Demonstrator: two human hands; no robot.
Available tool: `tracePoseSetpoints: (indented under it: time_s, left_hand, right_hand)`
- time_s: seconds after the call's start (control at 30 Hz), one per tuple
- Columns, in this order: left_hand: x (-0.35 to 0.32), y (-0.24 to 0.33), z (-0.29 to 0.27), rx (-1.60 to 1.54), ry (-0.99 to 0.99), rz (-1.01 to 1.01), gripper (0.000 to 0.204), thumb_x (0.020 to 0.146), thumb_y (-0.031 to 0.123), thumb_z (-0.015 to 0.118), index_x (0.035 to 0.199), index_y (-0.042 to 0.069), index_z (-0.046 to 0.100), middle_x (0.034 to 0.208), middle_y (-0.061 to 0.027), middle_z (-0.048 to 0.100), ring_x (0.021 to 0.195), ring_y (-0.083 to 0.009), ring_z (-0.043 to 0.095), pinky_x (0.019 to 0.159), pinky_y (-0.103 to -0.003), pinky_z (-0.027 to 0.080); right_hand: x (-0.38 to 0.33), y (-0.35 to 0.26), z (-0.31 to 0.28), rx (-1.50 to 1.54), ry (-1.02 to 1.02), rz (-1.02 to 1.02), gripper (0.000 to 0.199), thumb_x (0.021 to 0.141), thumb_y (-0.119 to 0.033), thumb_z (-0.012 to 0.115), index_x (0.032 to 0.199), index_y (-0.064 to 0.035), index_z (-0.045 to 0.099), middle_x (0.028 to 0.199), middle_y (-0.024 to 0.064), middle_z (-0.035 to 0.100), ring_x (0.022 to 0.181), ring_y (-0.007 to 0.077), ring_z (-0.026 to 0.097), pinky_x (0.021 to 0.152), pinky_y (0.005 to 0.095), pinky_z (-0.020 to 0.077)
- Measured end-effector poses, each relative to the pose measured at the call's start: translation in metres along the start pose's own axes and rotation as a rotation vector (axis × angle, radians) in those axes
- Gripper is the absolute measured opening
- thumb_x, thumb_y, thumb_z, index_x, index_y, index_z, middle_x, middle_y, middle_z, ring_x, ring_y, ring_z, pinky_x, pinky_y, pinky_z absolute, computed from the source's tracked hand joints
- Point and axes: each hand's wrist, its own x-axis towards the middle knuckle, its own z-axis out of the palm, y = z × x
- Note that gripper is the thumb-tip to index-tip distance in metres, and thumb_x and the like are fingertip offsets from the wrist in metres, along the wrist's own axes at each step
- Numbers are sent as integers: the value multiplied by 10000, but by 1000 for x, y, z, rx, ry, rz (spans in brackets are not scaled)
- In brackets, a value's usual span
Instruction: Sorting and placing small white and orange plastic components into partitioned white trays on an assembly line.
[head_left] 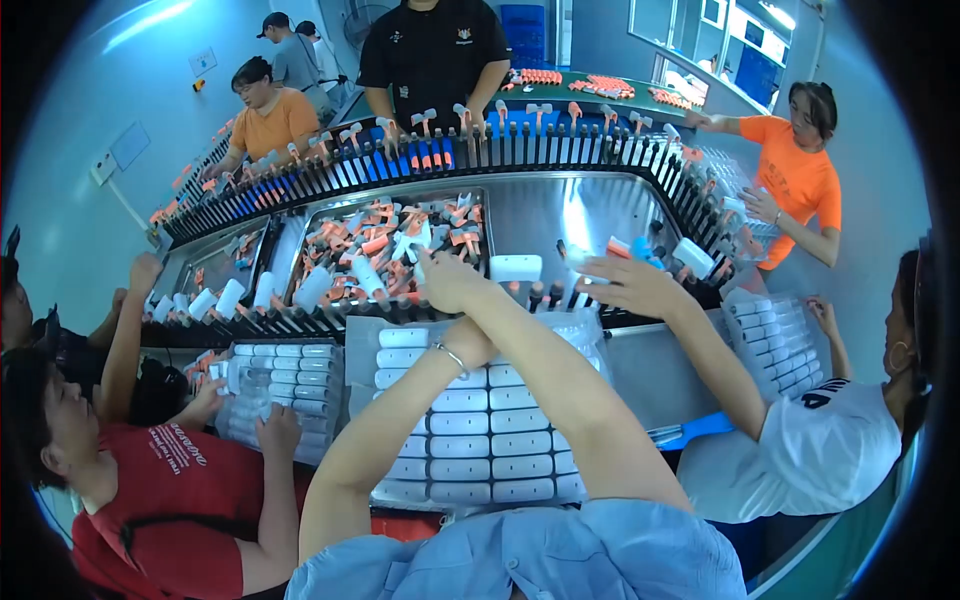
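My forearms cross over a tray stacked with rows of white rounded plastic covers (460, 446). From the right, my right hand (455, 283) reaches over to the near edge of a metal bin, its fingers closed at a small pale white part (412, 241). Whether it grips that part is unclear. My left hand (470, 343), with a bracelet at the wrist, lies beneath my right forearm above the covers; its fingers are hidden. A heap of orange and grey plastic parts (340, 238) fills the bin. Beside my right hand, a white cover (516, 268) sits on the black-slatted rack.
A black-slatted conveyor (400, 160) loops around the metal bins, carrying orange-grey pieces. On my right, a co-worker's hand (625, 285) extends over the rack near mine. Another worker in red (190, 500) handles covers at my left. A blue-handled tool (695, 430) lies at right.
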Motion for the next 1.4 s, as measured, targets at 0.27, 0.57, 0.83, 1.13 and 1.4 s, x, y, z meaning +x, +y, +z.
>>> tracePoseSetpoints:
  time_s: [0.27,0.57,0.83,1.13,1.4]
  left_hand:
    - [4,-2,18,-93,226,152,339,814,97,508,1133,-16,499,1106,-196,515,1041,-340,504,888,-411,416]
    - [15,-17,-39,-317,566,78,359,833,246,596,1118,48,503,1024,-137,531,926,-332,552,777,-400,459]
    - [51,-30,-49,-155,407,192,343,860,176,548,1173,56,477,1133,-137,543,1023,-316,535,850,-383,447]
    - [15,-59,-53,-102,257,-143,374,861,255,514,1133,2,475,959,-209,609,906,-374,586,783,-441,460]
    - [12,-81,-36,38,335,-761,368,803,285,497,1046,9,487,872,-219,643,793,-378,633,713,-468,502]
  right_hand:
    - [-162,24,-78,107,246,-188,284,816,-153,591,1073,-32,585,845,143,605,792,310,601,684,389,482]
    - [-219,72,-32,-4,114,-22,211,754,-174,651,917,-40,651,959,136,543,907,306,537,798,377,463]
    - [-220,72,-23,8,137,-3,241,752,-209,652,921,-36,649,955,143,519,894,324,517,818,386,449]
    - [-222,71,-22,-27,131,25,253,794,-184,611,970,-3,603,1002,161,511,940,357,487,836,396,441]
    - [-207,64,-76,217,562,309,316,909,-203,485,1129,21,449,839,232,597,776,370,612,708,418,473]
